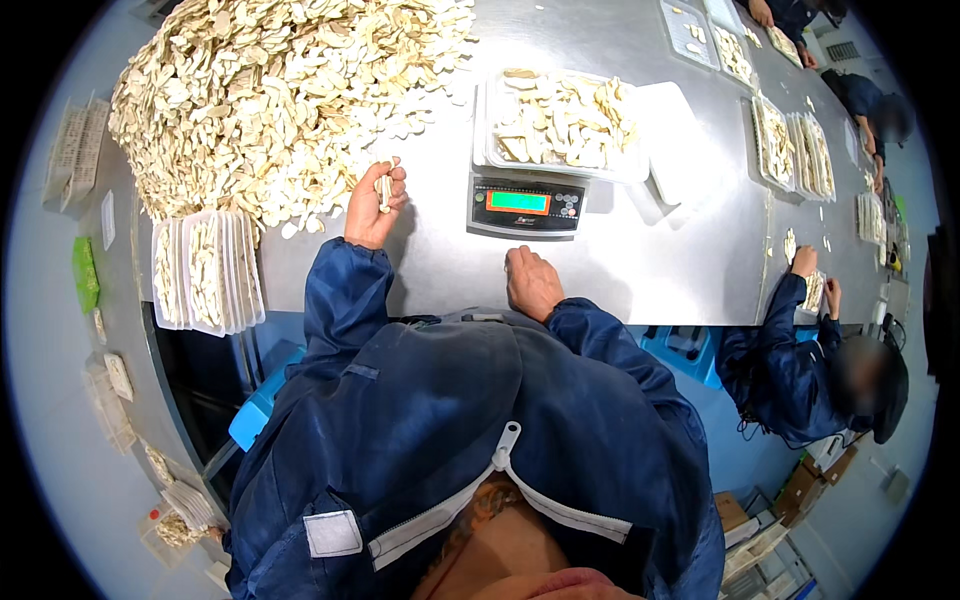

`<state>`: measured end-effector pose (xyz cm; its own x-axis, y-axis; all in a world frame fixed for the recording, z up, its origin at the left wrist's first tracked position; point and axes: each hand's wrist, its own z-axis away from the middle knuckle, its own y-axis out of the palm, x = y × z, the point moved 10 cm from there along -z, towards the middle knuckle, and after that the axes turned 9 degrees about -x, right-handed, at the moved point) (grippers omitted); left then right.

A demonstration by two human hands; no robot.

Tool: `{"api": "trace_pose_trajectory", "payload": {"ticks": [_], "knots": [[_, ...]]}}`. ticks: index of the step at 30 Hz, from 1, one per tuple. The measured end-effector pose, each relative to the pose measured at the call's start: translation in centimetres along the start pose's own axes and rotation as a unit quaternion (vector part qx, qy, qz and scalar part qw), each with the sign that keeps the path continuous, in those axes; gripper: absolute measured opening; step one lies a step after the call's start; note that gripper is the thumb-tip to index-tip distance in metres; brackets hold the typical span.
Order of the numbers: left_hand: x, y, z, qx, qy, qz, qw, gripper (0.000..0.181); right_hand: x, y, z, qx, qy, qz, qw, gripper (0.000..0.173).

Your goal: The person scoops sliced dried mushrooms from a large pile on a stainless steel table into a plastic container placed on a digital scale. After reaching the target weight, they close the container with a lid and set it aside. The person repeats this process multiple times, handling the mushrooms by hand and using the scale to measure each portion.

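Observation:
My left hand (pixel 379 202) is raised at the front edge of a large heap of pale dried slices (pixel 262 97). Its fingers are curled around several slices (pixel 385 193). On the steel table, near its front edge, rests my right hand (pixel 534 283), with fingers bent together and the palm side hidden; nothing shows in it. Just beyond it stands a digital scale (pixel 525 208) with a lit green display. A clear plastic tray (pixel 637 166) full of loose slices (pixel 566 120) sits on the scale's platform. A white lid or flat tray (pixel 667 142) lies right of it.
Filled clear trays (pixel 206 274) stand in a row at the table's left front corner, overhanging the edge. More filled trays (pixel 772 146) are on the right. A co-worker (pixel 817 375) sits there, hands at a tray; others work farther back. Blue stools (pixel 679 349) are below.

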<state>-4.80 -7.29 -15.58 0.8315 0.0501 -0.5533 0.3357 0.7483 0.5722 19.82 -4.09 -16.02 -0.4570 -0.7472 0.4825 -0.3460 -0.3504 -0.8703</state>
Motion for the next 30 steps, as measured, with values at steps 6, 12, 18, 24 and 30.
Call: {"api": "trace_pose_trajectory", "payload": {"ticks": [6, 12, 18, 24, 30], "knots": [[-1.8, 5.4, 2.0, -0.024, 0.131, -0.249, 0.959, 0.016, -0.1, -0.1, 0.1, 0.008, 0.011, 0.03, 0.999, 0.012], [-2.0, 17.3, 1.1, 0.103, 0.331, -0.453, 0.821, 0.037, 0.6, -0.6, -0.1, 0.003, -0.007, 0.019, 1.0, 0.015], [0.3, 10.1, -0.5, 0.082, 0.038, -0.173, 0.981, 0.034, -0.6, -0.4, 0.9, -0.015, 0.045, -0.103, 0.994, 0.011], [1.9, 3.0, 0.2, -0.008, -0.053, 0.018, 0.998, 0.025, -0.9, -11.0, -3.5, -0.167, 0.15, -0.253, 0.941, 0.012], [1.2, 1.8, 1.6, -0.003, -0.019, 0.008, 1.0, 0.02, -3.4, -22.5, -6.7, -0.427, 0.111, -0.161, 0.883, 0.022]]}}
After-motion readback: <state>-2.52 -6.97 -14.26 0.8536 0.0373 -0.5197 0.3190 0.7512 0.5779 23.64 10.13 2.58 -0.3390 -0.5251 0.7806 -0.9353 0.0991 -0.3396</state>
